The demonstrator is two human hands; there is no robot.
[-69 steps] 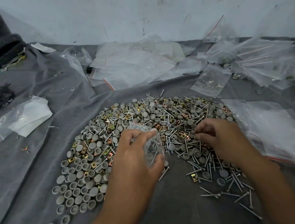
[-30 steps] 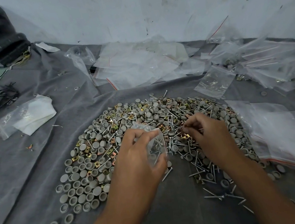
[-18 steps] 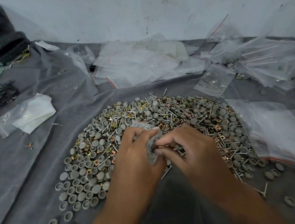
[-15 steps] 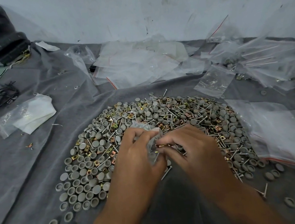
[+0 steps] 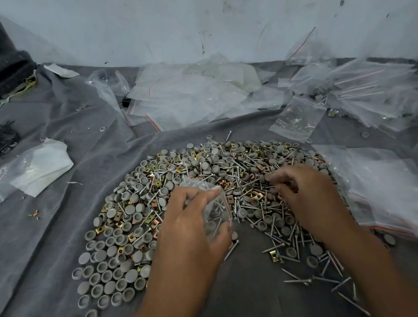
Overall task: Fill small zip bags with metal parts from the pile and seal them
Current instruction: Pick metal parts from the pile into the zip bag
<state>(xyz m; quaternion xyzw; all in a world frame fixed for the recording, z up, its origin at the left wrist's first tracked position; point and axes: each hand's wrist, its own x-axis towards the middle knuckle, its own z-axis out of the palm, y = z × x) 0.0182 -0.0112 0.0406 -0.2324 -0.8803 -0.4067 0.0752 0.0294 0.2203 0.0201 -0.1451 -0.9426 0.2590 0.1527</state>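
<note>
Grey cloth (image 5: 42, 262) covers the work surface, running back to a scuffed white wall, with the pile of metal parts (image 5: 205, 180) heaped in an arc at its middle: grey caps, brass-coloured clips and thin nails.

At the near edge of that pile, the left hand (image 5: 188, 231) grips a small zip bag (image 5: 215, 208), fingers curled over its top and thumb under it, mouth facing right. Several nails show through the plastic; nothing else in it can be made out. The right hand (image 5: 306, 193) sits on the pile just right of the bag, fingers curled down among the nails; whether they have pinched anything I cannot tell.

Likely risks: nail points could snag or pierce the thin plastic if pushed in at an angle, and a part caught in the zip line would probably stop it sealing. With the bag's mouth held only by one hand, it may sag shut and parts could spill back onto the cloth.

Far behind lies a heap of empty bags (image 5: 188, 96); far right, bags holding long nails (image 5: 369, 84); at the right, a flat stack of bags (image 5: 395, 191); at the left, a bag with white sheet (image 5: 29, 170) inside.
</note>
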